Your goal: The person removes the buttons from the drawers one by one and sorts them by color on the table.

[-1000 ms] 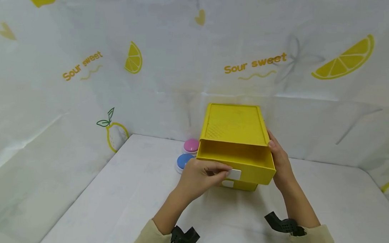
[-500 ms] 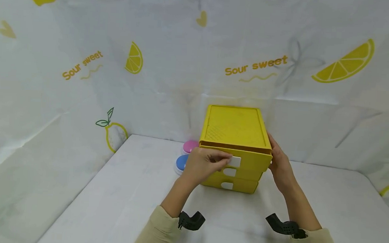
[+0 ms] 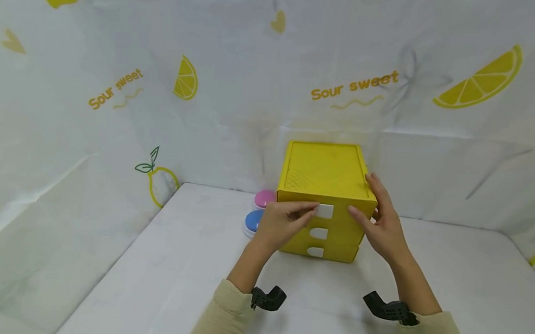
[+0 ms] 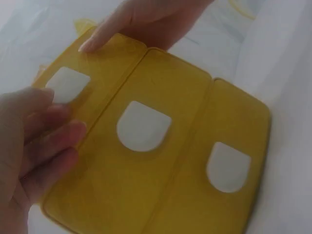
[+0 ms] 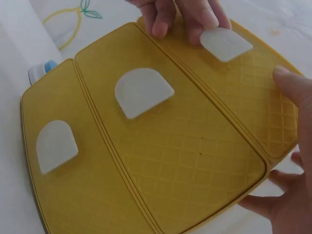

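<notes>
White table [image 3: 167, 262], lemon-print sheet [image 3: 120, 83] all round, and the yellow drawer box [image 3: 325, 169] stands near the back wall. Your left hand [image 3: 283, 224] has its fingers curled at the top drawer's white tab [image 3: 324, 211], fingertips on it. Your right hand [image 3: 380, 225] lies spread, thumb pressing the top drawer's front, fingers along the box's right side. All three drawers sit flush. A pink pot [image 3: 264, 198] and a blue pot [image 3: 252, 220] crowd the box's left edge; open table lies in front and to the right.
</notes>
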A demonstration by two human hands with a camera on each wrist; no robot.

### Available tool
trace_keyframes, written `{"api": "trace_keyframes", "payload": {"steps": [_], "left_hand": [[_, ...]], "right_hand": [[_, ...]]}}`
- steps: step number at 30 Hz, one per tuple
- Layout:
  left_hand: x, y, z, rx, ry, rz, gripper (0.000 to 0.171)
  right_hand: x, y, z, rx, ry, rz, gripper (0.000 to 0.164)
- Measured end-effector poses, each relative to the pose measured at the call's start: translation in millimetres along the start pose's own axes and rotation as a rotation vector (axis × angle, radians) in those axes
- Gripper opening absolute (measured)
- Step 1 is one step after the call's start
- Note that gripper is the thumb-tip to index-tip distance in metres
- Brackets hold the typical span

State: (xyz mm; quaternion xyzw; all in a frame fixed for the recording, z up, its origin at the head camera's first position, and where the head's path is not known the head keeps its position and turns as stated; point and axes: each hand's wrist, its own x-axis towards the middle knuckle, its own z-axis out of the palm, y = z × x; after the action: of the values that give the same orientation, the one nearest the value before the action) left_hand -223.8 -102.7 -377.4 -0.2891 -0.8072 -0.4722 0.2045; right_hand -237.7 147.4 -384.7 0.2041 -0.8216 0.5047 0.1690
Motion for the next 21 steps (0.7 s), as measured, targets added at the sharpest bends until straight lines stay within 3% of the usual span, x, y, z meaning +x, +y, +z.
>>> {"api": "trace_keyframes", "payload": {"steps": [4, 9, 15, 21], "left_hand": [[-17.0, -11.5, 2.2, -0.069, 0.009, -0.016, 0.023], [-27.3, -22.4, 7.7, -0.071, -0.026, -0.085, 0.022], [-31.5, -26.7, 16.4, -0.021, -0.093, -0.16, 0.021], [-33.1, -32.2, 26.3, -0.009, -0.089, -0.195, 0.021]], "right_hand": [[-0.4, -0.6, 1.8, 0.014, 0.046, -0.085, 0.07], [-0.5, -3.1, -2.4, 0.007, 0.072, -0.106, 0.059], [-0.3, -8.1, -2.7, 0.016, 0.054, -0.102, 0.049], [-2.2, -11.8, 1.2, 0.023, 0.023, -0.045, 0.049]]}}
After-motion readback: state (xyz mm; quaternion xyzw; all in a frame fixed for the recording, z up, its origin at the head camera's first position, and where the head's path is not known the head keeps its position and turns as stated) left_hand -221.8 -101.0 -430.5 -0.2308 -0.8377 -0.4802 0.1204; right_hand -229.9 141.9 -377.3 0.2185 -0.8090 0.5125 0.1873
